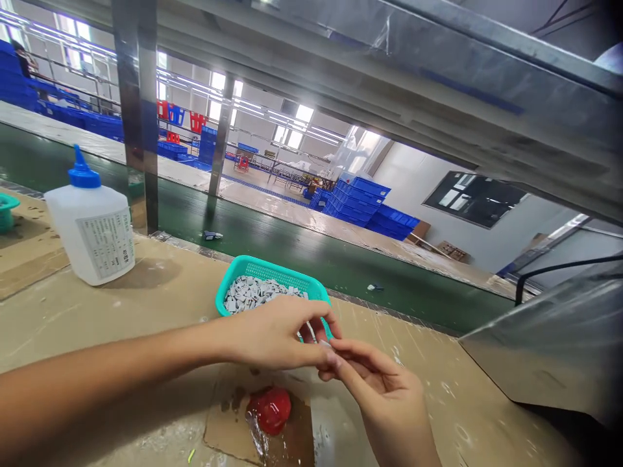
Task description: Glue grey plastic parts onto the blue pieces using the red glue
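My left hand point(277, 331) reaches in from the left, its thumb and fingertips closed in a pinch. It meets my right hand point(382, 383), whose thumb and forefinger are also pinched together. A small light-grey piece point(325, 344) shows between the fingertips, mostly hidden by them. Just behind my left hand stands a green plastic basket point(233, 267) with many small grey pieces point(256, 292) in it. Below the hands, a wet, shiny red object point(272, 410) lies on a stained cardboard sheet point(221, 425); its kind is unclear.
A white bottle with a blue nozzle cap point(92, 227) stands at left on the tan worktop point(170, 311). Beyond runs a green conveyor belt point(292, 250) carrying small grey-and-dark parts point(211, 235). Metal posts point(141, 117) and a low overhead shelf frame the bench; a metal panel point(549, 337) rises at right.
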Tool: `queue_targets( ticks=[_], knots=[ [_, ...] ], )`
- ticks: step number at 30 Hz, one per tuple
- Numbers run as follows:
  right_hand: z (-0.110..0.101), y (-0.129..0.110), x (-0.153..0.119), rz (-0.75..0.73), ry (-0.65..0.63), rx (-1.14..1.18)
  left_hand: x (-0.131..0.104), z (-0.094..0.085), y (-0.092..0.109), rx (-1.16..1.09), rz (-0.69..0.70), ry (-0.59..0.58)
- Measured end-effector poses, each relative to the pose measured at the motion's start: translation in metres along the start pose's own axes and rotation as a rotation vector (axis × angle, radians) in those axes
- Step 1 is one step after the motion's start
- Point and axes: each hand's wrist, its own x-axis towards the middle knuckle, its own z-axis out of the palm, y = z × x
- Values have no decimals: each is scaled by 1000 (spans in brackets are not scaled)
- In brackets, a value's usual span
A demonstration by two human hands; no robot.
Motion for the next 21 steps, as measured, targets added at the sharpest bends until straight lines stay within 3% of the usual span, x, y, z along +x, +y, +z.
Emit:
queue_targets(
  ticks=[5, 10, 14, 16, 18, 21],
  knots=[
    [1, -1, -12, -225, 75, -191, 2, 10, -12, -395, -163, -17],
    [-2, -3, -18, -639, 104, -569, 1, 16, -9, -608, -337, 13],
    [-5, -6, -20, -662, 48, -552, -1, 22, -6, -668, -381, -33],
    [-8, -5, -21, -623, 23, -535, -1, 22, -7, -585, -347, -70],
    [-13, 0, -23, -559, -27, -535, -1, 16, -11, -349, -242, -50],
    [-22, 15, -25, -433, -106, -569, 3, -4, -24, 179, -34, 178]
  ],
)
